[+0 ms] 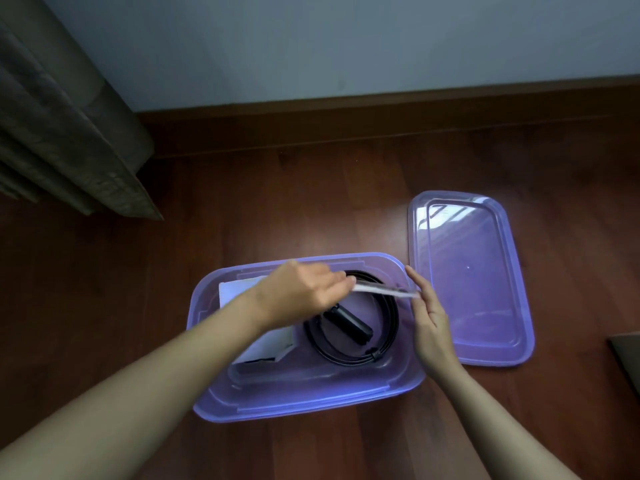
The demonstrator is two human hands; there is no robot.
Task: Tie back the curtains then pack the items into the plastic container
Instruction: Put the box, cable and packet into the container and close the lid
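On the wood floor (104, 306), near centre: purple plastic container (398, 386), open, holding white box (239, 289) and coiled black cable (388, 327). Lid (471, 278) just right. Curtain (69, 133) far left. Left hand (304, 292) pinching thin clear packet (384, 291) over container; right hand (433, 323) open, steadying its end. Best lowered flat onto cable, released level.

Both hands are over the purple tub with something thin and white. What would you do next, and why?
Probably lower the thin white flat item into the open purple plastic container and let go. The left hand and right hand hold it just above the coiled black cable already inside.
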